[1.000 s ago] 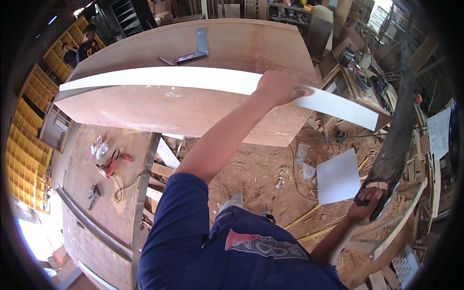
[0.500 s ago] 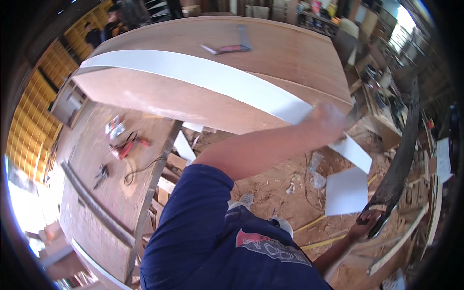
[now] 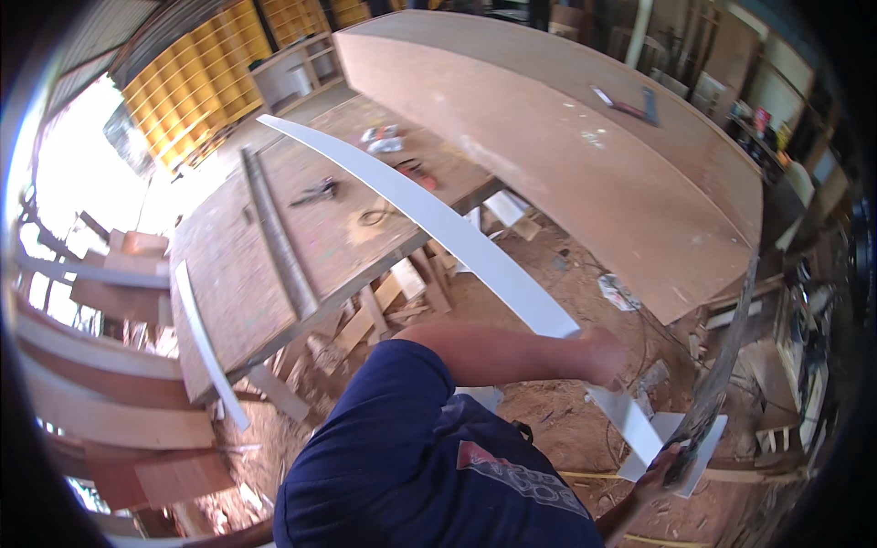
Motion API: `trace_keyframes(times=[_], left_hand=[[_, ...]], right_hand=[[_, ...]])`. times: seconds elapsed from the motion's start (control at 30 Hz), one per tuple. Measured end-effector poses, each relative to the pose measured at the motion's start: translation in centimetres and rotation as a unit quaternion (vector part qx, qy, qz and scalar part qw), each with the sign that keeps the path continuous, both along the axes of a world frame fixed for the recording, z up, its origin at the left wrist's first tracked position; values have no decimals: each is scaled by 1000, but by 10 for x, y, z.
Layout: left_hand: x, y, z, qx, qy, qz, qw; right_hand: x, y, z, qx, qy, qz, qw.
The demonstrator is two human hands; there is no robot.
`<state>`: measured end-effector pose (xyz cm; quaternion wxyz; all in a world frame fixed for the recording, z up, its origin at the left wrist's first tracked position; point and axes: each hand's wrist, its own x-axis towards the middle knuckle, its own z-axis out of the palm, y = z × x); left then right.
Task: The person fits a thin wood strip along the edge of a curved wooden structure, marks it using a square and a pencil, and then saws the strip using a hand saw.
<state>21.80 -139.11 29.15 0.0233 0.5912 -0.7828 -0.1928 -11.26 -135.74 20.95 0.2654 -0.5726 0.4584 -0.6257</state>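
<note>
A long white strip (image 3: 438, 224) stretches from over the workbench to below my left hand (image 3: 603, 356), which is closed around it near its lower end. My left arm crosses in front of my body, and the fingers are blurred. Low on the right, my right hand (image 3: 660, 470) grips the handle of a handsaw (image 3: 722, 374). Its long dark blade points up and away. The strip's near end comes close to the saw handle. Behind the saw, a white panel (image 3: 705, 473) lies low, partly covered.
A large plywood box (image 3: 548, 119) stands ahead with a square (image 3: 639, 111) on top. Left is a wooden workbench (image 3: 219, 247) bearing a metal bar (image 3: 274, 228), a dark tool (image 3: 315, 192) and a red corded tool (image 3: 416, 173). Wood offcuts and cords litter the dirt floor.
The white strip has come off the plywood box and swung over the workbench and floor. My left hand has lowered with it. The view has turned left; the saw stays in my right hand.
</note>
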Motion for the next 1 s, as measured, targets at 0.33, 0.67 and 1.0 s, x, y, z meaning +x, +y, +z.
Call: trace_keyframes(times=[0.33,0.67,1.0], left_hand=[[58,204,-60,115,37,65,991],[178,388,-142,105,68,48,991],[303,610,-194,159,50,156,973]], right_hand=[[39,113,-26,105,58,31,992],[150,264,-41,-25,168,-14,985],[193,458,-50,216,214,86,949]])
